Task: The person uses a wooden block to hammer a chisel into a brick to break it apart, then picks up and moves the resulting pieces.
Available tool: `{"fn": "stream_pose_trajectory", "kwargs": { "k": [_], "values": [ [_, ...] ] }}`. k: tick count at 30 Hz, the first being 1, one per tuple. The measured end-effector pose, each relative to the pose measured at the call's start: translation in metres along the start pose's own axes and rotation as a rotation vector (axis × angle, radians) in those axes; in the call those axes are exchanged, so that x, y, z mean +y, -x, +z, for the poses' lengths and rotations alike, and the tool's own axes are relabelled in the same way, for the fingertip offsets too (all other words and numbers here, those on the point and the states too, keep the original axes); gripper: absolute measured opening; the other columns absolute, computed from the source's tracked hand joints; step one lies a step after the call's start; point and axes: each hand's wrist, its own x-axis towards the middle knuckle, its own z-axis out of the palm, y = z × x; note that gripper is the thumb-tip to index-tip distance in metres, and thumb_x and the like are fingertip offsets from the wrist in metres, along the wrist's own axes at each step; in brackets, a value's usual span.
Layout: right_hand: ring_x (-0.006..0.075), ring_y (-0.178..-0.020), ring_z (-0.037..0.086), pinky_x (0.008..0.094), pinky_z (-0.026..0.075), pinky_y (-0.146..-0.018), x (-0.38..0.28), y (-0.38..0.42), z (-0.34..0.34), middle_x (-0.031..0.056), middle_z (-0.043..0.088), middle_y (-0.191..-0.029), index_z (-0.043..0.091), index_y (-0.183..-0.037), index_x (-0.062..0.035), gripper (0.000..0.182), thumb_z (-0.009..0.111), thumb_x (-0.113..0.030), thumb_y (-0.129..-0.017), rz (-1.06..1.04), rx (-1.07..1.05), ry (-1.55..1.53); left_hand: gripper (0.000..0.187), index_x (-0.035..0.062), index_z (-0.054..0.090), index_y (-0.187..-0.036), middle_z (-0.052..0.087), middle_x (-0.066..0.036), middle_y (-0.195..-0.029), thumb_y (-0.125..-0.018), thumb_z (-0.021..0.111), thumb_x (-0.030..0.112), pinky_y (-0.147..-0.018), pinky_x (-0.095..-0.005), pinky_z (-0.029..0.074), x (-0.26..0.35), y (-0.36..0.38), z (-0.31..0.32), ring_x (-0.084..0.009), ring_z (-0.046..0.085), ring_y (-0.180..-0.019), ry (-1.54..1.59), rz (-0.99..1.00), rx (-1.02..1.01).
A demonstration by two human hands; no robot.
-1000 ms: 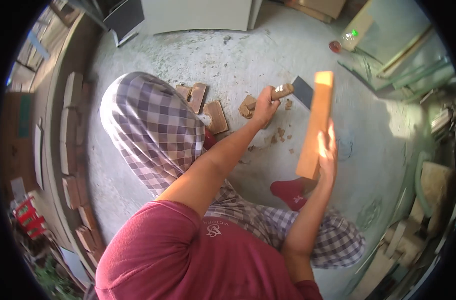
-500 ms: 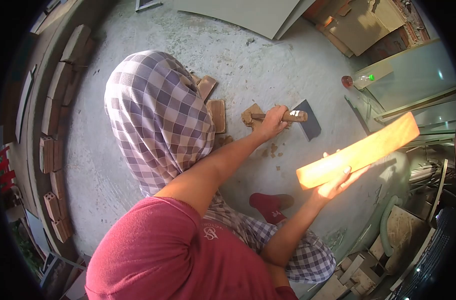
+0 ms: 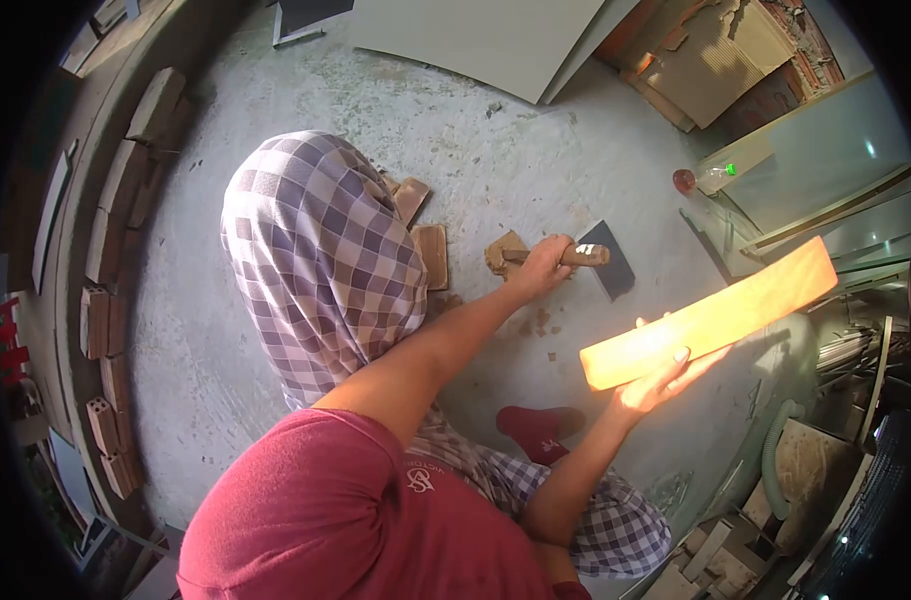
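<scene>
Along the far left edge a row of bricks [image 3: 116,250] lines the curved border of the concrete floor [image 3: 276,150]. Next comes the person's raised knee in checked trousers [image 3: 321,260], and just past it a few flat wooden offcuts [image 3: 431,255] lie on the floor, one of them close against the trouser leg. The person's left hand [image 3: 541,270] reaches out over the knee with its grip clenched round the wooden handle of a cleaver [image 3: 601,262] (the dark blade points away to the right and looks to sit low over the floor, though I cannot tell whether it touches). A chunk of wood [image 3: 504,252] sits just beside that hand, with small chips scattered on the floor below it. Lower down, a foot in a red sock [image 3: 536,425] rests on the floor. Further right, the right hand [image 3: 666,375] carries a long wooden plank [image 3: 711,315] lying across the palm, fingers curled up around its near edge; the plank is held clear of the floor, tilted up to the right and glowing in the sunlight. Beyond it, up by the wall, a plastic bottle [image 3: 701,178] lies on its side near a pale green board [image 3: 826,165].
</scene>
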Motion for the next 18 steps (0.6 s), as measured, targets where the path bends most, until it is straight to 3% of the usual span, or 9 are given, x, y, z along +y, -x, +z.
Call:
{"fn": "stream_pose_trajectory", "kwargs": {
  "k": [2, 4, 6, 8, 10, 11, 14, 16, 18],
  "values": [
    [0.0351, -0.116, 0.046, 0.0423, 0.050, -0.087, 0.003, 0.005, 0.007, 0.0237, 0.030, -0.139, 0.009, -0.146, -0.0066, 0.067, 0.046, -0.029, -0.094, 0.013, 0.015, 0.038, 0.027, 0.0040, 0.048, -0.095, 0.052, -0.016, -0.089, -0.072, 0.061, 0.003, -0.078, -0.0406, 0.040, 0.002, -0.001, -0.003, -0.0346, 0.051, -0.089, 0.021, 0.006, 0.006],
    [0.0285, -0.136, 0.024, 0.0378, 0.018, -0.111, 0.040, 0.017, -0.002, 0.0188, 0.012, -0.151, 0.010, -0.146, -0.0056, 0.067, 0.046, -0.029, -0.095, 0.059, -0.183, 0.244, 0.028, 0.0034, 0.048, -0.097, 0.051, -0.016, -0.089, -0.072, 0.061, 0.002, -0.078, -0.0403, 0.040, 0.000, -0.001, -0.001, -0.0351, 0.051, -0.089, 0.009, 0.011, 0.009],
    [0.0263, -0.136, 0.023, 0.0367, 0.018, -0.111, 0.042, 0.025, 0.006, 0.0167, 0.018, -0.150, 0.017, -0.145, -0.0046, 0.063, 0.047, -0.026, -0.095, 0.187, -0.326, 0.192, 0.028, 0.0030, 0.048, -0.097, 0.051, -0.017, -0.090, -0.071, 0.061, 0.002, -0.077, -0.0402, 0.041, -0.008, 0.002, 0.004, -0.0352, 0.051, -0.089, 0.004, 0.008, -0.039],
    [0.0230, -0.132, 0.031, 0.0316, 0.025, -0.106, 0.026, 0.029, 0.016, 0.0132, 0.031, -0.146, 0.027, -0.143, -0.0069, 0.055, 0.048, -0.014, -0.094, 0.384, -0.441, 0.227, 0.029, 0.0027, 0.048, -0.097, 0.051, -0.017, -0.090, -0.071, 0.060, 0.001, -0.077, -0.0401, 0.041, -0.009, -0.003, 0.003, -0.0354, 0.051, -0.088, -0.013, 0.005, -0.076],
    [0.0227, -0.130, 0.035, 0.0314, 0.027, -0.105, 0.037, 0.023, 0.013, 0.0158, 0.032, -0.145, 0.025, -0.144, -0.0071, 0.055, 0.047, -0.014, -0.094, 0.211, -0.397, 0.234, 0.029, 0.0027, 0.048, -0.098, 0.051, -0.017, -0.090, -0.071, 0.060, 0.000, -0.076, -0.0401, 0.041, -0.006, 0.007, 0.002, -0.0352, 0.051, -0.088, -0.017, 0.021, -0.055],
    [0.0216, -0.128, 0.037, 0.0308, 0.027, -0.105, 0.040, 0.022, 0.007, 0.0164, 0.033, -0.143, 0.024, -0.145, -0.0080, 0.057, 0.048, -0.016, -0.094, 0.303, -0.317, -0.044, 0.029, 0.0027, 0.048, -0.098, 0.051, -0.017, -0.090, -0.071, 0.059, 0.000, -0.077, -0.0398, 0.041, -0.006, 0.007, 0.001, -0.0348, 0.051, -0.088, 0.004, 0.009, -0.063],
    [0.0317, -0.108, 0.052, 0.0402, 0.052, -0.083, -0.003, 0.003, 0.001, 0.0197, 0.041, -0.133, 0.010, -0.147, -0.0111, 0.063, 0.045, -0.022, -0.095, 0.274, -0.125, -0.138, 0.030, 0.0028, 0.047, -0.099, 0.051, -0.016, -0.091, -0.071, 0.060, 0.001, -0.078, -0.0393, 0.041, 0.000, 0.003, -0.004, -0.0342, 0.051, -0.089, 0.012, -0.043, -0.060],
    [0.0346, -0.097, 0.056, 0.0419, 0.057, -0.069, -0.024, -0.009, -0.004, 0.0244, 0.043, -0.126, 0.006, -0.147, -0.0130, 0.065, 0.043, -0.027, -0.095, 0.143, -0.053, -0.123, 0.030, 0.0028, 0.047, -0.099, 0.051, -0.016, -0.091, -0.071, 0.060, 0.002, -0.079, -0.0390, 0.041, 0.001, -0.001, -0.004, -0.0340, 0.051, -0.089, 0.018, -0.035, -0.045],
    [0.0344, -0.095, 0.056, 0.0422, 0.056, -0.073, -0.026, -0.010, -0.005, 0.0274, 0.041, -0.124, 0.008, -0.147, -0.0142, 0.065, 0.044, -0.031, -0.095, 0.134, 0.015, -0.112, 0.031, 0.0028, 0.047, -0.099, 0.051, -0.016, -0.091, -0.071, 0.060, 0.002, -0.079, -0.0387, 0.041, 0.001, -0.001, -0.003, -0.0339, 0.051, -0.090, 0.024, -0.030, -0.031]
  ]
}}
